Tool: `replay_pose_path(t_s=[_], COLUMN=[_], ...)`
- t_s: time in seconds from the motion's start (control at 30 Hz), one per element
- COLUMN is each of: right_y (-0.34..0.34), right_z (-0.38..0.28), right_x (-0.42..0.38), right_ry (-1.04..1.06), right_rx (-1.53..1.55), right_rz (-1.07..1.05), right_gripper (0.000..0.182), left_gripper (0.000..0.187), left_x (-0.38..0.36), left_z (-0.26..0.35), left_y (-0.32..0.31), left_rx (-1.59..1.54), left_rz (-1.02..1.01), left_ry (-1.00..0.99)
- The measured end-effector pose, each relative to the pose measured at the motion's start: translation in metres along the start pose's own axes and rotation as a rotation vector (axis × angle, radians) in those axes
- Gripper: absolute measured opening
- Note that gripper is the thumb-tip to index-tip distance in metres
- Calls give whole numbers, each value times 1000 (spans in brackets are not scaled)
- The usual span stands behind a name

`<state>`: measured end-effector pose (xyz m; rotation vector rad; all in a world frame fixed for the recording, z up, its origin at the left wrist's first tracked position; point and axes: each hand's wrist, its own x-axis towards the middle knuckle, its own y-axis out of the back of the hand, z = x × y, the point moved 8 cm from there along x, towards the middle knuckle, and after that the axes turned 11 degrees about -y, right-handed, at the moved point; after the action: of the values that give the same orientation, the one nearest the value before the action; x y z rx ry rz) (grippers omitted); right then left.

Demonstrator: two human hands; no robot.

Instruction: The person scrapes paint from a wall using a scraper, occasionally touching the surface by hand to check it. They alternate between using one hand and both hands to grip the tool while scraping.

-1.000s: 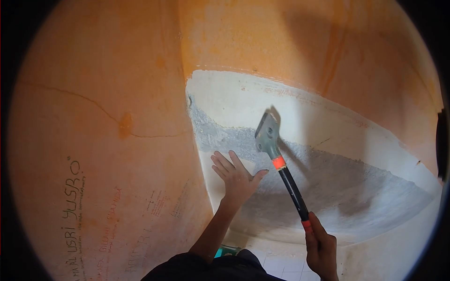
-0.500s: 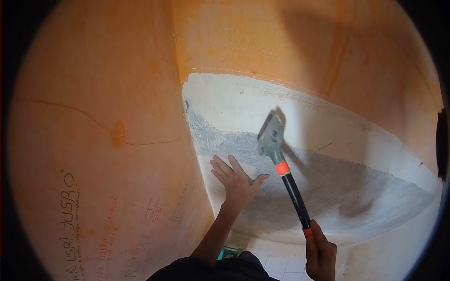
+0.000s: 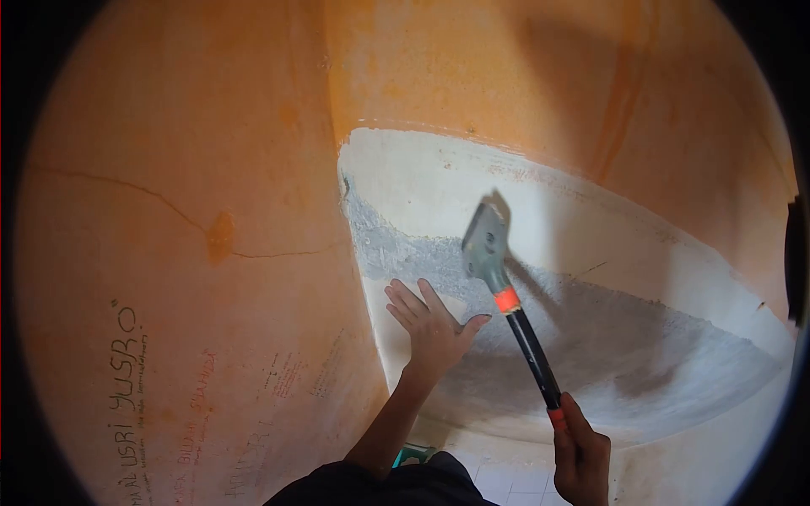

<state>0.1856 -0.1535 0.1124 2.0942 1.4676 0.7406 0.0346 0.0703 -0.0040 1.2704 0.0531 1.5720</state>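
Note:
My right hand (image 3: 582,455) is wrapped round the lower end of a long-handled scraper (image 3: 530,350). The tool has a grey head, a black handle and orange bands. Its head overlaps the upper part of the bare grey patch (image 3: 405,253) and the white band (image 3: 422,185) above it, with a shadow close beside it on the wall. To the left of the scraper, my left hand (image 3: 434,337) lies flat against the wall, fingers spread and nothing in it.
An orange side wall (image 3: 169,295) with a crack and handwriting meets the worked wall at a corner on the left. Orange paint (image 3: 472,67) covers the wall above the white band. Pale floor tiles (image 3: 510,476) and a green object (image 3: 411,455) show below.
The view has shifted slightly, so the wall appears farther right. Against the wall, the scraper head has moved a little left. My left hand keeps its place there.

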Motion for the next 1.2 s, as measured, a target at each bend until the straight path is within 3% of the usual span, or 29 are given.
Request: replay_pose_path(t_s=[0.23,0.33,0.47,0.53,0.63,0.93,1.13,1.2], right_y=[9,-3,8,-6,0,11,2,11], right_z=[-12,-1,-10,0,-10,-17,-29,-24], right_x=[-5,0,-1,3,-1,-3,2,-5], right_ry=[121,15,63,-12,88,-23,78,-8], right_rx=[-31,-19,-53,-54,-60,-96,-95,-120], right_rz=[0,-107,-34,-152,25,-21,-25,-35], right_gripper=[37,37,37,40,41,42,42,43], left_gripper=[119,119,119,119,119,119,119,119], left_x=[-1,-2,-1,-2,-2,-2,-2,-1], left_z=[-1,-1,-1,-1,-2,-2,-3,-4], left_y=[-2,-2,-4,-1,-2,-1,-4,-5], left_rx=[-18,-10,-22,-20,-4,-23,25,-46], left_rz=[-5,37,14,25,3,-3,38,7], left_ry=[-4,-27,-33,-27,-26,-32,-47,-25])
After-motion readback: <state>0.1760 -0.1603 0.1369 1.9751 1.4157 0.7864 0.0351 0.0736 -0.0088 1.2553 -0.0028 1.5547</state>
